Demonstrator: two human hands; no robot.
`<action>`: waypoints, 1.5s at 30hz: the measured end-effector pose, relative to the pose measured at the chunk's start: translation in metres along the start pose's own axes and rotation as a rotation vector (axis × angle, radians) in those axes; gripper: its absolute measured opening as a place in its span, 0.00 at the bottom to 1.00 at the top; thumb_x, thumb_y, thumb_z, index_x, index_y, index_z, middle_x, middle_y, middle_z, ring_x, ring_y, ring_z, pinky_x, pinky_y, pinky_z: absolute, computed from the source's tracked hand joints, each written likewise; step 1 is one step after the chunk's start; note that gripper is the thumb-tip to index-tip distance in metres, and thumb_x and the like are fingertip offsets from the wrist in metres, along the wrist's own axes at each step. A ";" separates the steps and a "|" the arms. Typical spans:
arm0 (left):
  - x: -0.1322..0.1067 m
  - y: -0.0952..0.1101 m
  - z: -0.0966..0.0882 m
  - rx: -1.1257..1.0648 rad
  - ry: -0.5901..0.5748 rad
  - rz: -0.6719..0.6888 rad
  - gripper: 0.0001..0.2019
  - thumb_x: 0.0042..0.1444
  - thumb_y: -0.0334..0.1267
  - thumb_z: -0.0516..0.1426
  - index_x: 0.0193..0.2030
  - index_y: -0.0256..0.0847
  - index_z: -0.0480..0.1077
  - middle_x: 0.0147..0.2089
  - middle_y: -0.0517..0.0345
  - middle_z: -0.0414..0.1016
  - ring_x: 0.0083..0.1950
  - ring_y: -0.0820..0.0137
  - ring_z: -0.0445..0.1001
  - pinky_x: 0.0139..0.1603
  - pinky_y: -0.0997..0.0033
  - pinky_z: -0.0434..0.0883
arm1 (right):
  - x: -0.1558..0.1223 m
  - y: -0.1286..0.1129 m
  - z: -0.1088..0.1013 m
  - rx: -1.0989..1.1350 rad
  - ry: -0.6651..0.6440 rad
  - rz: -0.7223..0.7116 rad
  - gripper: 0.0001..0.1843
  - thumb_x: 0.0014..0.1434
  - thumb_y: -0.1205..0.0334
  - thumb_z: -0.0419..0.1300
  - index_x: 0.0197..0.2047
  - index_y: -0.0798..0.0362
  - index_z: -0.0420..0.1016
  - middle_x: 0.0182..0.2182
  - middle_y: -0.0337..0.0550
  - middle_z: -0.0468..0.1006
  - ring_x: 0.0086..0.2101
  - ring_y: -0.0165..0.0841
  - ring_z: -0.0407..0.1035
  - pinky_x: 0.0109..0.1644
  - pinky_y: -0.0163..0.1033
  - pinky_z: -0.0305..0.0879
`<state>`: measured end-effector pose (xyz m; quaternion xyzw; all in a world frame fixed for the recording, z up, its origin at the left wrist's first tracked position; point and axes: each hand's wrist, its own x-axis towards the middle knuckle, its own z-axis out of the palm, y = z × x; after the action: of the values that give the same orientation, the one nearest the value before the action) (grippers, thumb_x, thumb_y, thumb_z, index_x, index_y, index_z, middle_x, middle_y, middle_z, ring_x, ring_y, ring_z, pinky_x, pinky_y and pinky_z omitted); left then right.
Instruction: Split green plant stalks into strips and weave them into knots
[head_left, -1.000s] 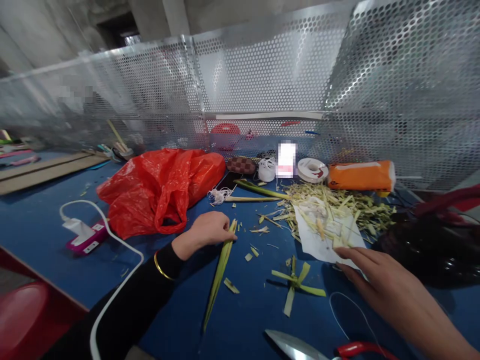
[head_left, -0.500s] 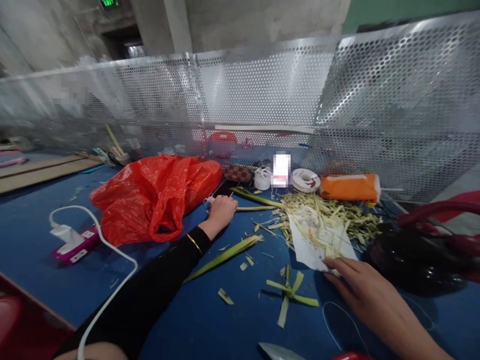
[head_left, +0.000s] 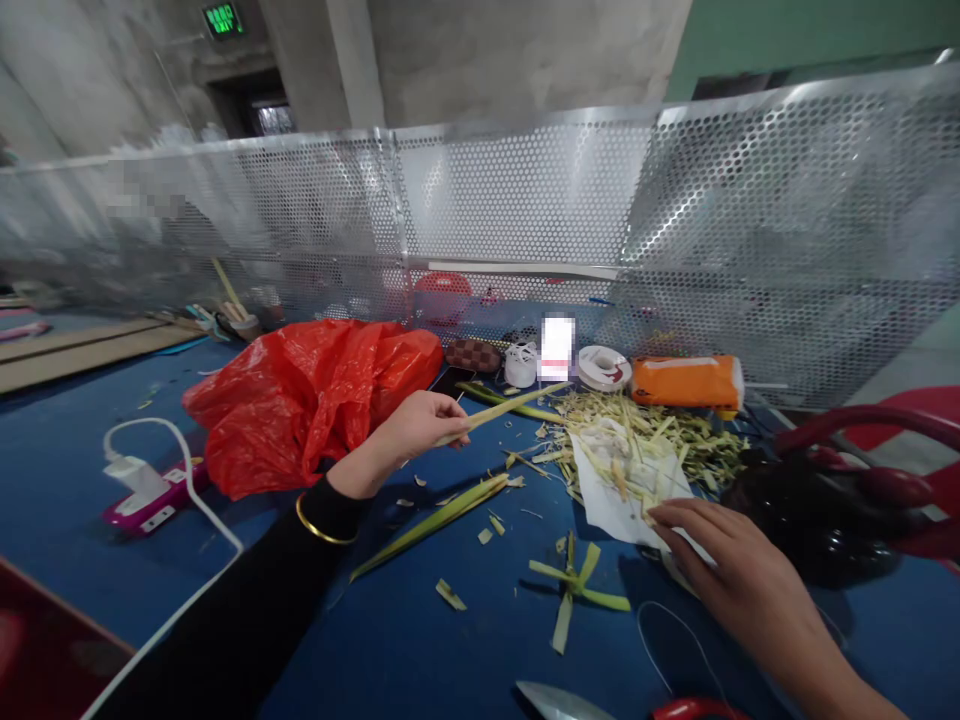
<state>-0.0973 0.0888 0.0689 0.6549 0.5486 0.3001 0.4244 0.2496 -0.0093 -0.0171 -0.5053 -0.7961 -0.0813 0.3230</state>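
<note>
Pale stalk [head_left: 495, 411] has moved: half a second ago it lay flat with the left hand [head_left: 424, 430] reaching over its left end, now it's in that hand and angled up to the right. Left fingers are closed on the stalk's near end, thumb side on top. Far end points toward the spool, crossing in view over a dark green stalk [head_left: 480, 394] behind it.

Green folded leaf [head_left: 431, 520] lies loose on the blue table [head_left: 510, 650], just in front of the left hand, slanting down-left. Small scraps sit around it. Leaf cross [head_left: 572, 587] is to its right, flat, four strips splayed.

Right hand [head_left: 742, 580]: narrow, thumb and fingers near each other at the near edge of the white paper [head_left: 604, 515]. Fingertips are small and overlapped with shreds, so I can't tell if it's pinching anything. Thin pale line [head_left: 679, 620] loops on the table beside it. Shred heap [head_left: 705, 440] spreads behind and under the paper.

Back row, left to right: red plastic bag [head_left: 300, 415], checkered pouch [head_left: 474, 355], ball of white thread [head_left: 520, 368], white spool [head_left: 600, 372], orange packet [head_left: 686, 382]. Shiny dark bag [head_left: 817, 530] at right, past the right hand.

Front edge: pointed blade [head_left: 559, 702] and red handle [head_left: 697, 709], both cut off by the frame. Purple power strip [head_left: 161, 512] with white plug far left. Perforated metal screen [head_left: 517, 200] runs behind everything.
</note>
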 end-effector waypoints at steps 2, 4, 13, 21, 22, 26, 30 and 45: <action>-0.012 0.011 0.012 -0.158 -0.028 -0.011 0.06 0.48 0.37 0.61 0.29 0.36 0.72 0.28 0.55 0.79 0.25 0.76 0.71 0.27 0.76 0.65 | 0.007 -0.011 -0.005 0.127 0.060 0.075 0.13 0.64 0.56 0.53 0.36 0.50 0.77 0.36 0.47 0.82 0.38 0.41 0.76 0.45 0.46 0.70; -0.022 0.021 0.030 -0.284 -0.082 -0.016 0.07 0.47 0.38 0.62 0.30 0.35 0.73 0.30 0.54 0.80 0.24 0.77 0.69 0.25 0.77 0.62 | 0.019 -0.027 -0.011 0.316 0.073 0.185 0.12 0.62 0.55 0.56 0.34 0.50 0.77 0.35 0.47 0.82 0.38 0.41 0.76 0.45 0.45 0.70; -0.038 0.033 0.115 -0.508 -0.133 -0.047 0.10 0.40 0.39 0.65 0.27 0.36 0.72 0.22 0.64 0.69 0.23 0.77 0.64 0.26 0.75 0.62 | 0.063 -0.084 -0.006 1.188 -0.049 0.752 0.18 0.45 0.48 0.69 0.29 0.55 0.76 0.25 0.40 0.77 0.29 0.32 0.71 0.33 0.37 0.68; -0.042 0.017 0.118 -0.519 -0.212 -0.077 0.12 0.39 0.39 0.66 0.27 0.37 0.68 0.24 0.64 0.69 0.26 0.76 0.66 0.28 0.74 0.63 | 0.056 -0.074 0.003 1.241 -0.158 0.741 0.17 0.46 0.52 0.70 0.28 0.56 0.73 0.18 0.36 0.73 0.20 0.26 0.65 0.25 0.32 0.60; -0.041 0.016 0.119 -0.541 -0.223 -0.087 0.12 0.39 0.38 0.66 0.27 0.37 0.69 0.25 0.64 0.69 0.26 0.76 0.67 0.29 0.74 0.64 | 0.056 -0.073 0.003 1.232 -0.163 0.745 0.16 0.46 0.53 0.70 0.27 0.56 0.72 0.17 0.36 0.73 0.20 0.26 0.64 0.25 0.33 0.60; -0.038 0.010 0.121 -0.571 -0.232 -0.113 0.11 0.40 0.36 0.66 0.27 0.36 0.68 0.25 0.65 0.68 0.26 0.77 0.66 0.29 0.75 0.63 | 0.057 -0.070 0.008 1.255 -0.074 0.821 0.14 0.46 0.56 0.70 0.26 0.55 0.71 0.20 0.36 0.73 0.21 0.26 0.65 0.28 0.33 0.62; -0.040 0.011 0.121 -0.613 -0.281 -0.162 0.10 0.39 0.32 0.65 0.27 0.37 0.67 0.23 0.66 0.68 0.24 0.78 0.65 0.28 0.76 0.63 | 0.056 -0.069 0.011 1.367 -0.029 0.888 0.12 0.44 0.60 0.70 0.28 0.56 0.72 0.23 0.36 0.73 0.22 0.25 0.64 0.28 0.33 0.62; -0.043 0.011 0.121 -0.757 -0.305 -0.319 0.13 0.39 0.34 0.68 0.28 0.36 0.68 0.24 0.64 0.68 0.24 0.78 0.65 0.26 0.76 0.61 | 0.053 -0.071 0.013 1.500 -0.175 0.914 0.13 0.43 0.60 0.72 0.31 0.55 0.78 0.28 0.40 0.78 0.26 0.26 0.68 0.29 0.31 0.65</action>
<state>0.0023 0.0192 0.0258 0.3971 0.4254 0.3102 0.7517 0.1677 0.0031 0.0184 -0.4334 -0.3816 0.6387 0.5085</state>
